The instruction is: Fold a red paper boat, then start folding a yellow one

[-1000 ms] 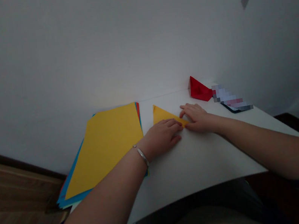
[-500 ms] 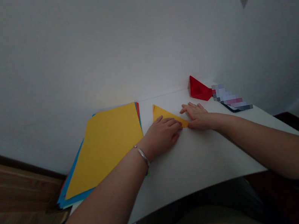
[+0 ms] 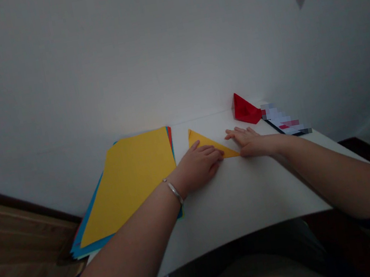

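Note:
A folded yellow paper triangle [image 3: 230, 151] lies flat on the white table, its long slanted edge facing away from me. My left hand [image 3: 201, 164] rests across its left and middle part, fingers stretched out flat on the paper. My right hand [image 3: 250, 141] is at the triangle's right tip, the thumb side touching the point and the other fingers spread above the tabletop. The paper under my left palm is hidden.
To the left lies a stack of coloured sheets [image 3: 134, 175], yellow on top with blue and red edges showing. A red folded paper boat [image 3: 246, 110] stands near the wall, beside a phone-like flat device [image 3: 283, 123], partly blurred. The white table [image 3: 245, 199] meets the wall behind.
My right hand has slid slightly to the right along the triangle's tip, so more of the yellow point shows. My left hand has stayed nearly still on the paper.

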`<state>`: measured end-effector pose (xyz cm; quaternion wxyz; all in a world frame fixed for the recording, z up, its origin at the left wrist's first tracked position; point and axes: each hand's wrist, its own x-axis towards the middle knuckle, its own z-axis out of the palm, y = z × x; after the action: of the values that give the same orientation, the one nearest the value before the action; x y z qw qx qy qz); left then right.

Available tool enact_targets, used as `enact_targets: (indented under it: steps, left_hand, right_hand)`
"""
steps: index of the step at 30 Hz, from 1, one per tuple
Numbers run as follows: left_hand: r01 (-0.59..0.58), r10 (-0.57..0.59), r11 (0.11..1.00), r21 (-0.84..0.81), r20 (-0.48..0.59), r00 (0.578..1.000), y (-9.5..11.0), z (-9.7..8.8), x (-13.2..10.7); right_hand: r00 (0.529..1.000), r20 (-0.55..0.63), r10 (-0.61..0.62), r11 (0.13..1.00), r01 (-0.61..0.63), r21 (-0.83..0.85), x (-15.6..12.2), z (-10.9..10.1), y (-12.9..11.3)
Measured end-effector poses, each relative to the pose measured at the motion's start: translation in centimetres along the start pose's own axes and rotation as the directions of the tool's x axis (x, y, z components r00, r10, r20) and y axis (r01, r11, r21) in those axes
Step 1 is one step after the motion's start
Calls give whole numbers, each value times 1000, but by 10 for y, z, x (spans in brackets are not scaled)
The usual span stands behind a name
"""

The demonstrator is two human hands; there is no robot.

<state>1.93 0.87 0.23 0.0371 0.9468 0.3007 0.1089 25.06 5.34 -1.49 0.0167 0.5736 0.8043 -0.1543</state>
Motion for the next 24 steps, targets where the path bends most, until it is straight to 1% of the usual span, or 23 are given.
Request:
enact_targets:
  steps: [3,7,11,15,18,21,24]
  left_hand:
    - [-18,18,1000,-1,-6,1000,-1,1,0]
    - [-77,77,997,17,-27,997,-4,2,1]
    - [-117,119,992,38,-37,992,-3,5,3]
    - [-98,101,993,72,-40,994,6,6,8]
    - [-82,84,992,100,-20,996,12,4,12]
    - [-84,86,988,126,-10,996,13,3,12]
    - [-70,72,986,154,-11,997,12,3,10]
  right_hand:
    - [1000,16,3,1000,-3,1,0,-1,0]
    - [1000,21,17,1000,-17,17,-2,-4,-2]
    - [1000,4,13,1000,-13,10,-3,-2,-5]
    - [999,-50,1,1000,-2,-25,-5,3,-8]
    - [999,-50,1,999,-3,-33,-5,4,-10]
    - [999,-39,-3,1000,3,-17,-4,4,-9]
    - [998,-65,-22,1000,22,-13,0,7,-4]
